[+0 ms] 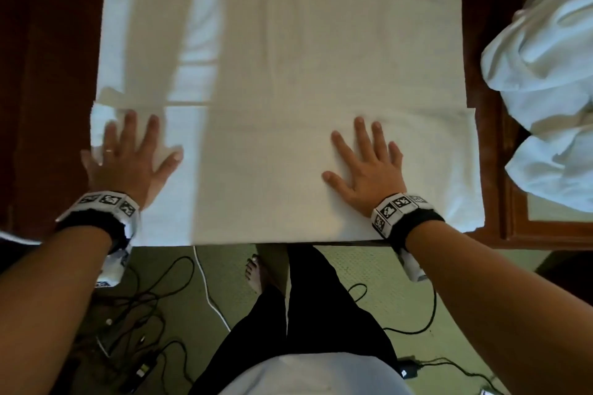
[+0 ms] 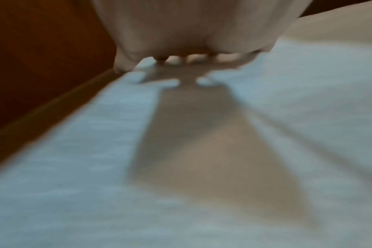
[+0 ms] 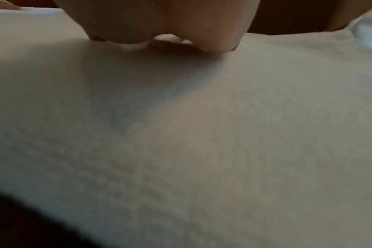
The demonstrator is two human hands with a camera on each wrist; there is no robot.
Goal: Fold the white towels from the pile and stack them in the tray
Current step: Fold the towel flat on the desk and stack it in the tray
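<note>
A large white towel (image 1: pixel 276 74) lies spread flat across the dark wooden table (image 1: pixel 57 74). Its near part is folded over, the folded edge running across at mid-height. My left hand (image 1: pixel 128 154) lies flat with spread fingers on the near left corner of the fold. My right hand (image 1: pixel 365 163) presses flat on the near right part, fingers spread. Both wrist views show blurred white towel (image 2: pixel 202 167) (image 3: pixel 202 134) under each palm. A crumpled pile of white towels (image 1: pixel 552 74) sits at the right, over a wooden tray (image 1: pixel 513 218).
The table's near edge (image 1: pixel 288 244) runs just under my wrists. Below it are a greenish floor (image 1: pixel 369 266), black and white cables (image 1: pixel 154 298), and my own legs and a bare foot (image 1: pixel 255 272).
</note>
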